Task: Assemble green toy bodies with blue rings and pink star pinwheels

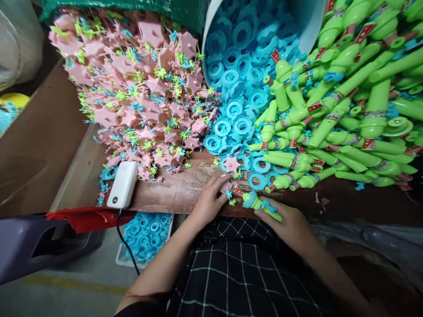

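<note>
At the table's front edge, my right hand (pixel 288 221) is closed round the lower end of a green plastic toy tube (pixel 254 201). This tube has a blue ring near its red tip and a small blue part further down its side. Its tip points left, towards my left hand (pixel 209 201). Between the thumb and fingers of that hand is a pink star-shaped plastic piece (pixel 226 187) with small blue and green figures hanging from it. The tube's red tip is beside this piece; whether they touch I cannot tell. Another pink star (pixel 231 164) lies just beyond my fingers.
Pink stars with blue and green figures (pixel 145 92) are heaped at the left. Blue rings (pixel 243 125) spill from a tipped white bucket (pixel 207 66). Green toy tubes (pixel 343 119) pile up at the right. A white power bank (pixel 123 185) with a black cable lies at the front left.
</note>
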`<state>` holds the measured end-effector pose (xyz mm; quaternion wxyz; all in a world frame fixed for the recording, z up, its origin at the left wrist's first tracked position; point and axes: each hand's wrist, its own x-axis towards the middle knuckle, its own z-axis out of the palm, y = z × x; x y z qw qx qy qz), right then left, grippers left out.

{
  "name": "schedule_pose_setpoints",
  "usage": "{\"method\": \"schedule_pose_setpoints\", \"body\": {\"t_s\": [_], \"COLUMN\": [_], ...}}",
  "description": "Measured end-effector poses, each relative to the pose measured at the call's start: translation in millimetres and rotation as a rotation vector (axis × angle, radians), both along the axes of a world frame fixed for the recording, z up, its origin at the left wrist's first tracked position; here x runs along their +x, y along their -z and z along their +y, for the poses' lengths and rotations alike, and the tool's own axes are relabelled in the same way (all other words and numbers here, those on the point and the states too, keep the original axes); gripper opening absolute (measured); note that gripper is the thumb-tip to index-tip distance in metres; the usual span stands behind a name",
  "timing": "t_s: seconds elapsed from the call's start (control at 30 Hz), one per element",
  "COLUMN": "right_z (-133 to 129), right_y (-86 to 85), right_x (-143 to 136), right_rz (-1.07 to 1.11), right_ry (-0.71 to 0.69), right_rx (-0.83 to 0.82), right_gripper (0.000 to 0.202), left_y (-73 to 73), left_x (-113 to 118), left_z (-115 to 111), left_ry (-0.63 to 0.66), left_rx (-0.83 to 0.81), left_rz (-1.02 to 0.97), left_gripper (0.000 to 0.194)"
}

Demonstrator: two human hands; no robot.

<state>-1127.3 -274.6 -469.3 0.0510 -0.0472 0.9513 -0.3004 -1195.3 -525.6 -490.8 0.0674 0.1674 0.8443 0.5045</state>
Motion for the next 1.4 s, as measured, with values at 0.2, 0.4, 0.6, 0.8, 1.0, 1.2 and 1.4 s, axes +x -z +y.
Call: {"method": "schedule_pose_setpoints", "body": {"t_s": [0.2, 0.4, 0.6, 0.8, 1.0, 1.2, 1.4], "right_z": [-13, -18, -16, -20, -52, -97, -59], "right_y": [-4.2, -4.0, 4.4, -18.7, -80.5, -115.1, -80.3], "right_x": [1, 2, 4, -4, -27, -50, -30], "right_rz": [0.079, 0.031, -0.026, 0.007, 0.178, 0.117, 0.031], "right_ry": [-0.041, -0.003, 0.022, -0.085, -0.258, -0.366, -0.19], "right_rx": [-0.037, -0.07, -0.073, 0.066, 0.646, 0.801, 0.51], "right_gripper": [0.042, 0.043, 0.046, 0.044, 0.023, 0.024, 0.025], "left_y": [12.1, 14.6, 14.2, 16.4, 19.5, 22.8, 18.6], "left_x": [-3, -3, -3, -4, -4, -5, -1], "left_z": [-2, -3, -3, -4, -7, -7, -10], "left_ry": [0.045, 0.042, 0.043, 0.056, 0.075, 0.083, 0.057], "left_rx": [0.035, 0.037, 0.017, 0.039, 0.038, 0.065, 0.087], "left_rz": [0.019, 0.033, 0.035, 0.044, 0.052, 0.095, 0.184], "left_gripper": [0.067, 0.064, 0.061, 0.062, 0.065, 0.068, 0.068]}}
